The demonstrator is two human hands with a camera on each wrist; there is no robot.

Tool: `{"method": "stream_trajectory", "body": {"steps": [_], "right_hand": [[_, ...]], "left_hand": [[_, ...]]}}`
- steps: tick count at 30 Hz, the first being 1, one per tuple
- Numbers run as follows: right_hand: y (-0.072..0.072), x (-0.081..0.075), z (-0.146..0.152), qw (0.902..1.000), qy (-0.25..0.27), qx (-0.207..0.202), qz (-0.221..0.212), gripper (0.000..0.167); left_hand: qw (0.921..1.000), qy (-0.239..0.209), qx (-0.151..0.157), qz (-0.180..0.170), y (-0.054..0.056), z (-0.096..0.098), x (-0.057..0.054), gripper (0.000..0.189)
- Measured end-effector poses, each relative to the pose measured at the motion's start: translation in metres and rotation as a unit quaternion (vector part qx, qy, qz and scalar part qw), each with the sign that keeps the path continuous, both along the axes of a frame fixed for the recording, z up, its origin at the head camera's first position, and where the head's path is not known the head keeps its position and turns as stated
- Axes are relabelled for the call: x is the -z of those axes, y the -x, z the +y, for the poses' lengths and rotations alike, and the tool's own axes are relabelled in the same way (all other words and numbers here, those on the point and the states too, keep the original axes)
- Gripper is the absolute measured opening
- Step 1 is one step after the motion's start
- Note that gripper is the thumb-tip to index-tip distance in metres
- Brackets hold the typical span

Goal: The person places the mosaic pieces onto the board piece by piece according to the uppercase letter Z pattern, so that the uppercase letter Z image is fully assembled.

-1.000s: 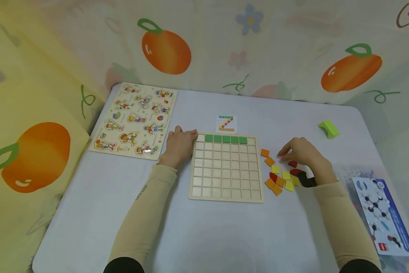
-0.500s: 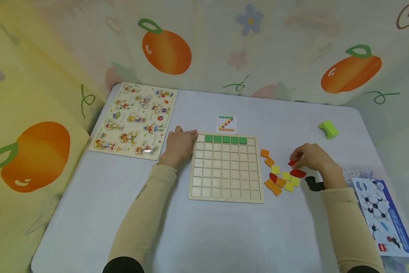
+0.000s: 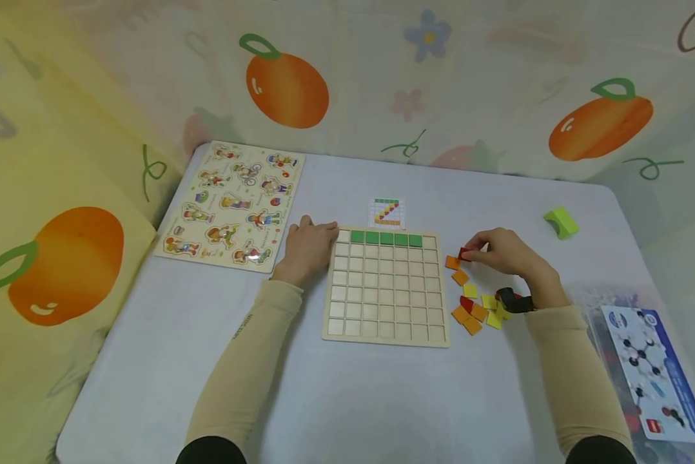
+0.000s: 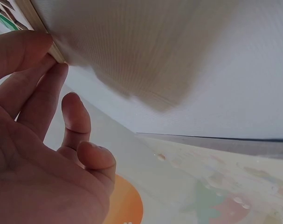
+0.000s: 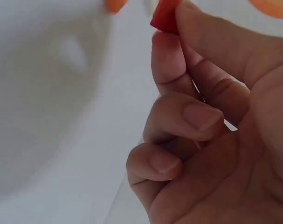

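Right-hand grip (image 3: 501, 252) is pinching a red piece (image 3: 464, 255) right of the grid board (image 3: 376, 299) the left hand (image 3: 305, 248) is holding, where only five green squares (image 3: 386, 239) are sitting in the far row, orange tiles (image 3: 460, 278) and yellow tiles (image 3: 470, 292) remaining outside.

- where's the left hand (image 3: 305, 250)?
- touching the far left corner of the gridded board (image 3: 386, 298).
- and the right hand (image 3: 505, 251)?
- pinching a red tile (image 3: 463, 254), near orange tiles (image 3: 472, 326) and yellow tiles (image 3: 489, 301).
- what's on the board?
- five green tiles (image 3: 386, 240) in its far row; a patterned card (image 3: 387, 214) lies just beyond, on the desk (image 3: 382, 403).
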State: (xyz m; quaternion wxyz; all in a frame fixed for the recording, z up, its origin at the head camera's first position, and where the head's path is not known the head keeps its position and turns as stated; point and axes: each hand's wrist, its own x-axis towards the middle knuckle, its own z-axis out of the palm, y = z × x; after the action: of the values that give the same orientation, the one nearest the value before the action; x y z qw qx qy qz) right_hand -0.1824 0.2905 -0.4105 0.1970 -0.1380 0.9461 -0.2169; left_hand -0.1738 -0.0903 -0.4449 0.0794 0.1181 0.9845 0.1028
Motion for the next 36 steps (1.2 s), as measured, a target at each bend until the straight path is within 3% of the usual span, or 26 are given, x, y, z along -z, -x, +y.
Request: {"method": "stream_trajectory", "body": {"steps": [9, 26, 36], "right_hand": [[0.012, 0.009, -0.032, 0.9994, 0.023, -0.026, -0.001, 0.027], [0.016, 0.02, -0.081, 0.9977, -0.016, 0.063, -0.016, 0.028], [0.009, 0.015, -0.085, 0.9977, -0.031, 0.06, 0.0, 0.026]], "left_hand": [[0.9996, -0.005, 0.008, 0.026, -0.002, 0.003, 0.002, 0.039], [0.9995, -0.016, -0.002, 0.028, -0.003, 0.002, 0.003, 0.038], [0.9995, -0.017, -0.006, 0.027, -0.003, 0.0, 0.003, 0.038]]}}
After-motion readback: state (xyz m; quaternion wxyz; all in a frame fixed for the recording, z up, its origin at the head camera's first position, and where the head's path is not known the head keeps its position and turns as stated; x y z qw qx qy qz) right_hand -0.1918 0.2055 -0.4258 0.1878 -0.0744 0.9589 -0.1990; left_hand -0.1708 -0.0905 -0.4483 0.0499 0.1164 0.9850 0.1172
